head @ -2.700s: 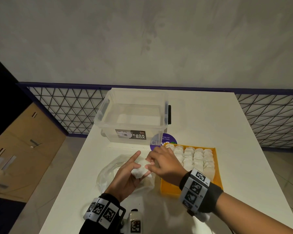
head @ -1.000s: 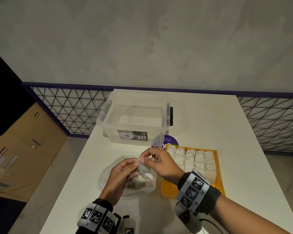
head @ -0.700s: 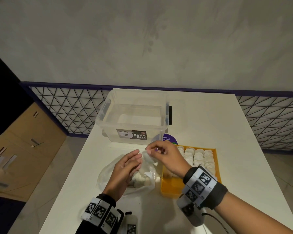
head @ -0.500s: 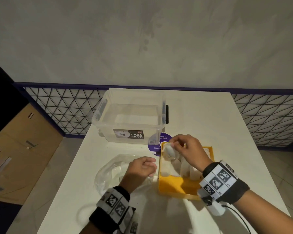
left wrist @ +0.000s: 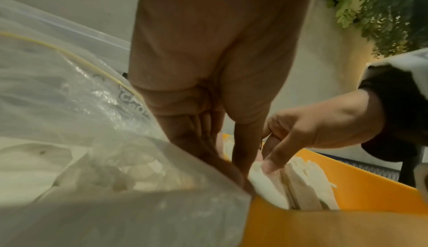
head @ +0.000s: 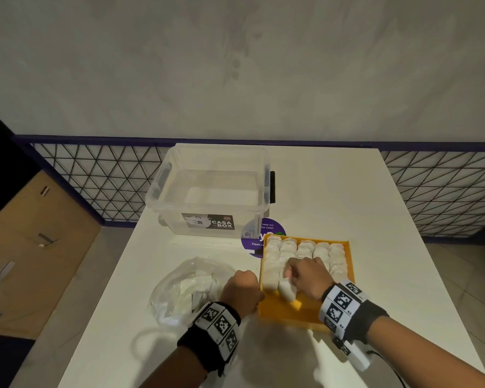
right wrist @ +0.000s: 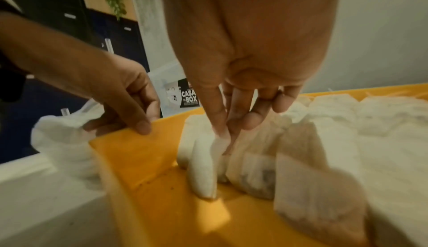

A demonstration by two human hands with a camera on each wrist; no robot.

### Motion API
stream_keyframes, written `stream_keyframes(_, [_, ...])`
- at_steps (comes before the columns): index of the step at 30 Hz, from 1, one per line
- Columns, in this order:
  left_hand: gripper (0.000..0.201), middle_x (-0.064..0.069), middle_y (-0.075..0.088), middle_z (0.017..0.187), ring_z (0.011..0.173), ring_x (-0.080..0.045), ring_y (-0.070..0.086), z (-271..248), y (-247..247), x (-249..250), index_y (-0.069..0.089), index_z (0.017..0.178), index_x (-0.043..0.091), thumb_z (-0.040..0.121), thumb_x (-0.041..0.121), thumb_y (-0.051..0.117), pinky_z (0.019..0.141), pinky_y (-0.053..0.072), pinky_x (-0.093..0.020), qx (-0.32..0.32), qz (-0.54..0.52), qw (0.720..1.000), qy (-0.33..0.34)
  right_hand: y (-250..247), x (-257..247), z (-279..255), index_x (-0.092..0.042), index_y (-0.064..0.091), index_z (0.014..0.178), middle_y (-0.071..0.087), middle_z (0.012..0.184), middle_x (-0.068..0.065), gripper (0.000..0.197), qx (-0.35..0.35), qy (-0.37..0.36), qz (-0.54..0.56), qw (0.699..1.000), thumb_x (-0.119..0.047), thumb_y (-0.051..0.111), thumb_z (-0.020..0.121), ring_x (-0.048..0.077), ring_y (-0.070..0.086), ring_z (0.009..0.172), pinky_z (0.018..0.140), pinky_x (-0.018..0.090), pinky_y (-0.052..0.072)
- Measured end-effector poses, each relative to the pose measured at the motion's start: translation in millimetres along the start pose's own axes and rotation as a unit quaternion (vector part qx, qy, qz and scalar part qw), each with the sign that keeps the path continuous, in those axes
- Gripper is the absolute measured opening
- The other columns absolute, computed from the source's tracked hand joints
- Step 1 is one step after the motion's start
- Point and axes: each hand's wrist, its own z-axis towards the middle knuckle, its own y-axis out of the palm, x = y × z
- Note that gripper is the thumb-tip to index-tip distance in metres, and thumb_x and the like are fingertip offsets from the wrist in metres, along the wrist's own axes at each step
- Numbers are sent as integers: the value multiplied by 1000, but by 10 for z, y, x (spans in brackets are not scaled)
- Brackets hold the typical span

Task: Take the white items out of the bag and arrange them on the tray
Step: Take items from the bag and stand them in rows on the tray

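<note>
White item (right wrist: 203, 161) upright in tray (right wrist: 143, 161), pinched by right hand (right wrist: 243, 71) grip

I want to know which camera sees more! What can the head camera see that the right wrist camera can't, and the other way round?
Only the head view shows the whole white table, the purple sticker and all the rows of pouches.

Only the right wrist view shows the right hand's fingertips pinching the top of one white pouch, and the left hand's thumb on the rim.

Both show the yellow tray and the clear box.
</note>
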Motion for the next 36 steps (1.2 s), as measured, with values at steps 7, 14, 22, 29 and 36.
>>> stream_keyframes(7, [31, -20, 67, 100, 77, -21, 55, -70, 48, 8, 63, 105, -4, 95, 24, 53, 83, 54, -33, 13, -77, 996, -38, 73, 90, 113, -21, 53, 105, 62, 105, 3, 19, 94, 11, -45, 995, -22, 38, 94, 23, 50, 104, 94, 34, 29])
stream_keyframes(14, [28, -23, 67, 97, 74, -24, 57, -29, 89, -6, 61, 103, -5, 94, 21, 54, 80, 55, -33, 5, -30, 999, -31, 29, 75, 95, -20, 54, 109, 61, 109, 4, 21, 80, 10, -70, 994, -24, 40, 93, 23, 48, 108, 96, 35, 29])
stream_keyframes(22, [19, -7, 64, 74, 59, -14, 58, -166, -241, 166, 62, 80, 13, 91, 24, 54, 62, 52, -25, -20, -129, 986, -107, -182, -182, -23, -20, 55, 111, 57, 119, 0, 23, 125, -72, -77, 987, -25, 41, 93, 20, 42, 112, 94, 31, 30])
stream_keyframes(29, [14, -3, 65, 62, 55, -14, 58, -415, -854, -382, 68, 79, 3, 88, 11, 60, 62, 54, -29, 90, -305, 935, -159, -136, -827, -107, -13, 59, 109, 49, 120, 10, 26, 83, -208, -25, 974, -23, 38, 96, 24, 37, 109, 92, 33, 28])
stream_keyframes(36, [42, -12, 58, 126, 114, -26, 53, -318, -568, -771, 58, 116, 9, 81, 32, 65, 91, 40, -30, -108, 40, 967, -225, 236, -1086, 15, -19, 52, 124, 26, 146, 20, 37, -63, -191, -124, 972, -34, 42, 92, 43, 32, 126, 103, 47, 35])
